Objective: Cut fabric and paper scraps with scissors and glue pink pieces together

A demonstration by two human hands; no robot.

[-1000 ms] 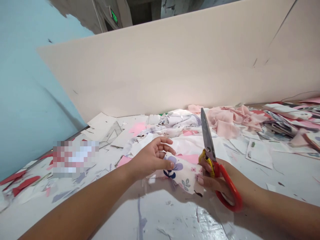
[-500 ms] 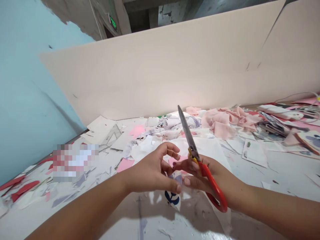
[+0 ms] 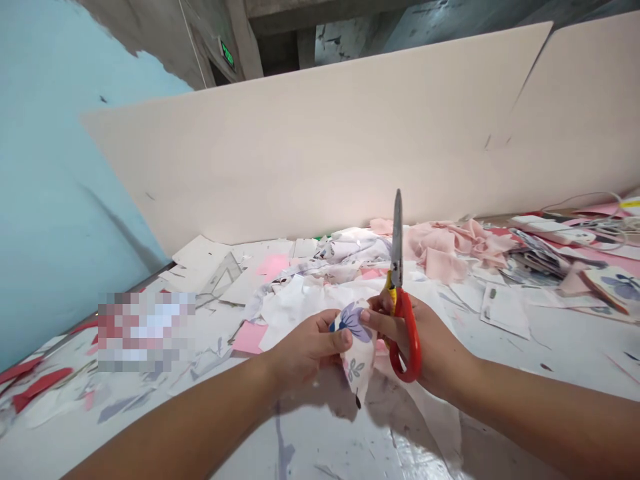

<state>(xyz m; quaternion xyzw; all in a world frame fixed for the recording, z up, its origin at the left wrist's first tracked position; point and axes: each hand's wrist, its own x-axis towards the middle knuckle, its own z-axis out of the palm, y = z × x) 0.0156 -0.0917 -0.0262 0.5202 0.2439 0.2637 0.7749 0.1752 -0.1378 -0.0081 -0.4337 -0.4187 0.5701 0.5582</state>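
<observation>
Between my two hands hangs a small piece of floral fabric [image 3: 357,363], white with purple and blue flowers and grey leaves, narrowing to a point at the bottom. My left hand [image 3: 313,340] pinches its left edge between thumb and fingers. My right hand [image 3: 425,333] pinches its upper right side with the thumb. That same hand also carries the scissors [image 3: 411,340], red-handled with a bit of yellow at the pivot. Their blades are closed together and point up, away from the fabric. The fingers behind the fabric are partly hidden.
Fabric and paper scraps cover the white table [image 3: 320,447]. A pink fabric heap [image 3: 450,247] lies at the back right, near a white power strip [image 3: 553,230]. Red scraps [image 3: 43,387] lie on the left. A cream panel [image 3: 325,153] stands along the far edge.
My hands have come to hold the floral fabric from both sides, raised and turned toward me. The scissors have swung from leaning left to nearly upright.
</observation>
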